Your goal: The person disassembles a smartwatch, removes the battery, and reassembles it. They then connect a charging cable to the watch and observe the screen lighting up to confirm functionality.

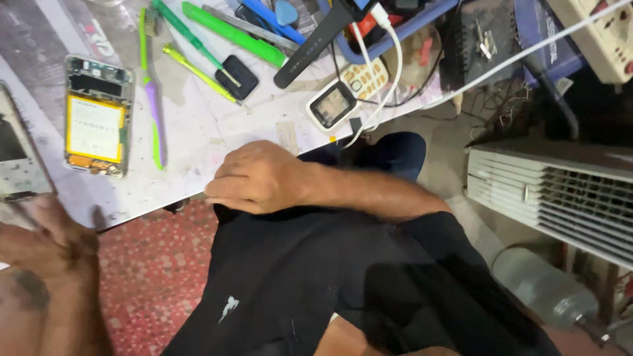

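Opened phone, upper left on desk, untouched. Your right hand, centre: grip curled, empty, on dark trousers. Left hand, lower left: blurred, grip unclear. Likely between steps; next, reach up-left.

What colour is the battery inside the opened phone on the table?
The battery is white with a yellow border, inside the opened phone; the head view shows it.

The head camera looks steeply down, close over the worktable edge and lap.
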